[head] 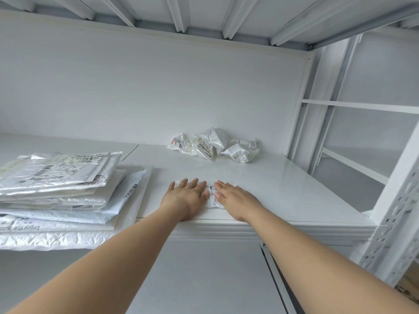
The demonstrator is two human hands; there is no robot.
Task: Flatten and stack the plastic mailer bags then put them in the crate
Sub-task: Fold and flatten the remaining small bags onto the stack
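A small white mailer bag [211, 196] lies near the front edge of the white shelf [283, 191], pressed flat under the left hand [187, 198] and right hand [235, 200], both palms down with fingers spread, gripping nothing. Left sits a stack of flattened mailers [61, 189]; crumpled mailers [215, 145] lie well behind

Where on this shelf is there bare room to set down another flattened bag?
Bare white shelf lies between the crumpled mailer pile at the back and the right hand, reaching the right edge. The left side is crowded by the flattened mailer stack; both hands press a bag at front centre.
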